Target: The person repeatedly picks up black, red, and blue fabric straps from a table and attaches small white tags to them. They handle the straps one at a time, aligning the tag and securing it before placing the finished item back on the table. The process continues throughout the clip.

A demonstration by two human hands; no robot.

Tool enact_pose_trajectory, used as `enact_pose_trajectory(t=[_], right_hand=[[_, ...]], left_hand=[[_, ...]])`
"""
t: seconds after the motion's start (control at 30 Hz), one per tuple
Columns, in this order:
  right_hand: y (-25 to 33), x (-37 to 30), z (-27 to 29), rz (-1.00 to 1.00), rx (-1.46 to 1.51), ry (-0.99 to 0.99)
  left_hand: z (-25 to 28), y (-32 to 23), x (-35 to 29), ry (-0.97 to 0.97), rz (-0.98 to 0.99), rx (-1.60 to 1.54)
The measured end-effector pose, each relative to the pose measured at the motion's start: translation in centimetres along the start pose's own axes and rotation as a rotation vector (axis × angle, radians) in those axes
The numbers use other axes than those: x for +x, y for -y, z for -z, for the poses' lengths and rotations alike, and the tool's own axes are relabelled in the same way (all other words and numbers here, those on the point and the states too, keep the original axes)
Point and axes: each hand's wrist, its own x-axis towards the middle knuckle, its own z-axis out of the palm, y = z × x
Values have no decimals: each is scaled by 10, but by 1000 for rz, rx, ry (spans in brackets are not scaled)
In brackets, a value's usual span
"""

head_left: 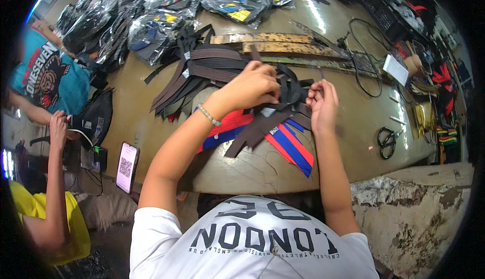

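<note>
In front of me a bundle of black webbing straps lies on the table. My left hand reaches over it from the left, fingers bent down and closed on a black strap, partly hidden by the hand. To the right of the bundle, my right hand is raised, its fingers pinched on a thin dark strip that sticks up above them. Below both hands lie a dark brown strap and red-and-blue striped straps with cut ends. A pile of brown and black straps spreads beside my left hand.
Long yellow wooden strips lie beyond the straps. Plastic-wrapped bags cover the far side. Black scissors and a looping cable are at right. A phone stands at the left edge, near co-workers in teal and yellow shirts.
</note>
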Motion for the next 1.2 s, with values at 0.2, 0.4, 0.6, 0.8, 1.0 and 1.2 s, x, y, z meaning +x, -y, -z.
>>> enact_pose_trajectory(t=[0.2, 0.4, 0.6, 0.8, 1.0, 1.2], right_hand=[[4, 9, 10, -39, 198, -133], [-5, 10, 14, -123, 243, -68], [-7, 7, 6, -141, 181, -41], [9, 12, 20, -24, 164, -85], [25, 17, 27, 51, 224, -179], [28, -3, 9, 279, 132, 5]], left_hand=[[58, -18, -10, -610, -40, 10], [68, 77, -91, -1028, 722, -160], [-3, 38, -75, -937, 556, 227], [-68, -83, 11, -399, 347, -66], [-80, -80, 47, -154, 482, 20], [-35, -74, 27, -306, 494, -234]])
